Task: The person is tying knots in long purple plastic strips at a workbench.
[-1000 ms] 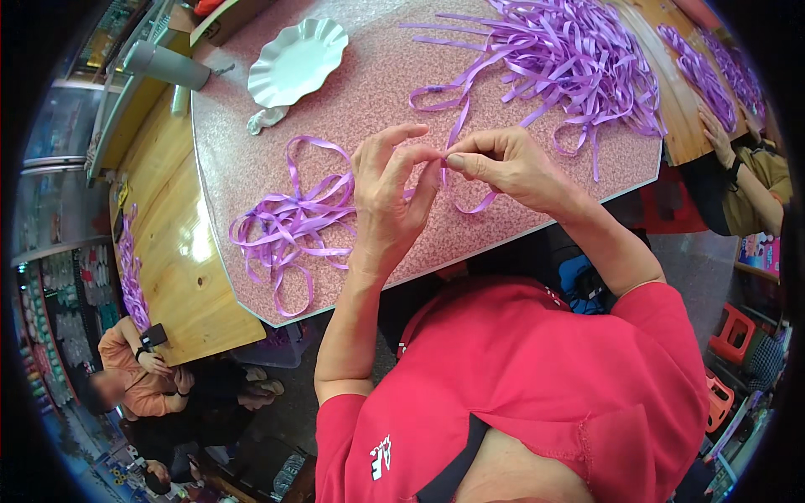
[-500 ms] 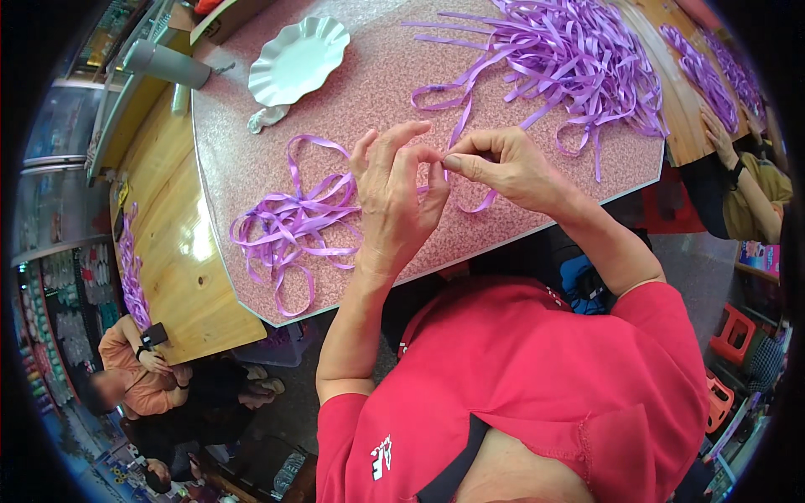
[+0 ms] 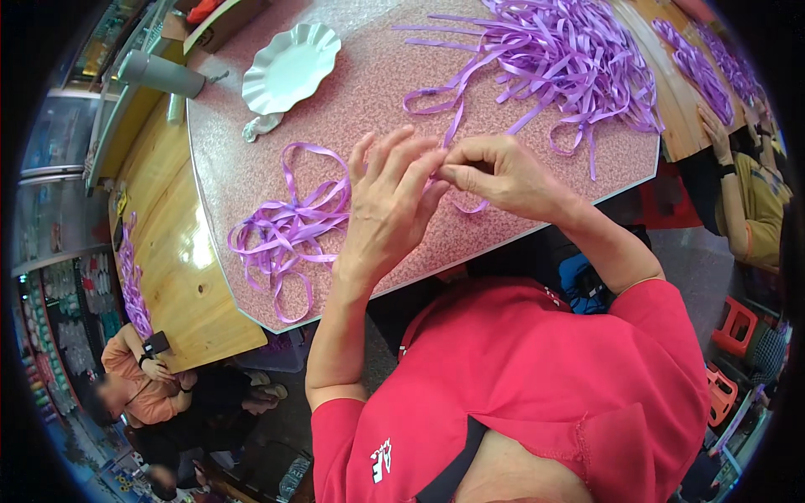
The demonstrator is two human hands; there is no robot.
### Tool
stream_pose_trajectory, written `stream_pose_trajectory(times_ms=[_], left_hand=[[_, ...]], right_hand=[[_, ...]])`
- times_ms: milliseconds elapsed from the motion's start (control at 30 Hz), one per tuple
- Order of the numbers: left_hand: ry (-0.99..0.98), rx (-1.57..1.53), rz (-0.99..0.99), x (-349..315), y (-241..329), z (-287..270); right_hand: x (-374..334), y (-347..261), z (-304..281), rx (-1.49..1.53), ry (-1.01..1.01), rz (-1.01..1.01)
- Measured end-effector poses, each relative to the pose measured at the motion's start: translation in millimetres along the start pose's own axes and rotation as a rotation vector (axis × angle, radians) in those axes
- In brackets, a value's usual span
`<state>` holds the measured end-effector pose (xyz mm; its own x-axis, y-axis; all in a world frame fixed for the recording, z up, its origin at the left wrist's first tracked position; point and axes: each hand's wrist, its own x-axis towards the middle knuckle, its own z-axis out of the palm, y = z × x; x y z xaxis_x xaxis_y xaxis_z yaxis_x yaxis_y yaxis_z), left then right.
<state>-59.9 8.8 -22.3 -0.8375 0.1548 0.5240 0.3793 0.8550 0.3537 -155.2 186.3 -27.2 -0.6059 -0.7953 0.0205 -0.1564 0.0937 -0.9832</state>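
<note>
My left hand (image 3: 387, 205) and my right hand (image 3: 507, 178) meet fingertip to fingertip above the table. Both pinch a narrow purple ribbon (image 3: 454, 127), which runs up from my fingers toward the large heap. The exact pinch point is mostly covered by my left fingers, whose other tips stay raised. My right thumb and index finger are pressed together. A loop of the ribbon hangs below my right hand. Left of my left hand lies a small pile of looped purple ribbons (image 3: 293, 207). The large tangled heap of purple ribbons (image 3: 579, 71) lies beyond my right hand.
On the pink speckled table (image 3: 369, 92) stand a pale scalloped plate (image 3: 293, 67), a crumpled white piece (image 3: 262, 127) and a grey tumbler (image 3: 159, 74). A person in orange (image 3: 147, 387) sits at left; another person's hand (image 3: 715, 134) rests near ribbon bundles (image 3: 694, 71) at right.
My left hand has turned slightly, its fingers now covering more of the pinch. My right fingers are curled closer against it. The whole view has shifted slightly.
</note>
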Motion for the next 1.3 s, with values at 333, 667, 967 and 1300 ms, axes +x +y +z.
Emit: stream_pose_trajectory(times_ms=[333, 667, 967, 1300], left_hand=[[-0.206, -0.254, 0.123, -18, -5, -30], [-0.004, -0.805, -0.174, 11, 19, 7], [-0.011, -0.669, -0.229, 11, -20, -9], [-0.200, -0.717, -0.646, -45, -52, -54]], right_hand=[[-14, -16, 7, -0.206, -0.107, -0.334], [-23, -64, -7, 0.175, -0.094, -0.361], [-44, -64, -145, 0.738, 0.150, -0.581], [-40, 3, -254, 0.825, 0.509, -0.393]])
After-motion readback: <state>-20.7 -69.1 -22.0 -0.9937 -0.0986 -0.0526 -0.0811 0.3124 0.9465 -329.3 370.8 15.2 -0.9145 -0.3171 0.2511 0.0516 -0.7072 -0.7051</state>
